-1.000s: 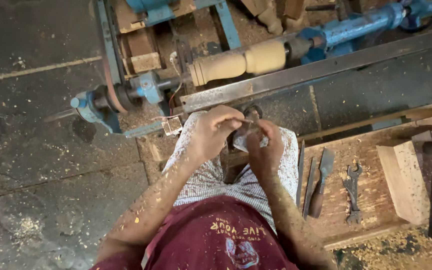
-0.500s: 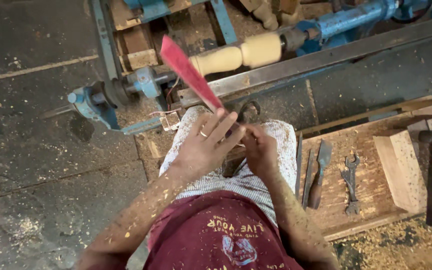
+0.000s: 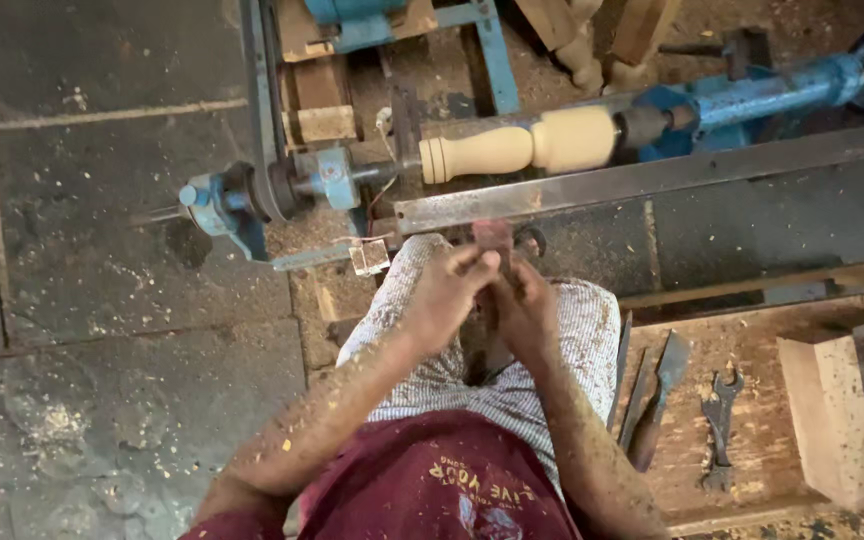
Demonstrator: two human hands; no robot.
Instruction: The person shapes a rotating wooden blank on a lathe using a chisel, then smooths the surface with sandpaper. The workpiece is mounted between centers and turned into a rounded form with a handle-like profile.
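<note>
My left hand (image 3: 447, 290) and my right hand (image 3: 524, 300) are pressed together over my lap, both closed on a reddish strip (image 3: 493, 234). Only the strip's short end shows above my fingers; the rest is hidden between the hands. Just beyond them runs a long grey metal bar (image 3: 642, 180). Behind the bar, a pale turned wooden spindle (image 3: 522, 145) is mounted in a blue lathe (image 3: 752, 95).
To my right, a low wooden tray (image 3: 752, 500) holds two chisels (image 3: 652, 390), a small wrench (image 3: 720, 410) and a pale wood block (image 3: 832, 410). The dark stone floor (image 3: 102, 300) at left is strewn with sawdust. Wooden blocks (image 3: 317, 100) sit behind the lathe's left end.
Half a second ago my left hand held the red strip raised and stretched out long. It is now drawn down between both hands, with only its end showing.
</note>
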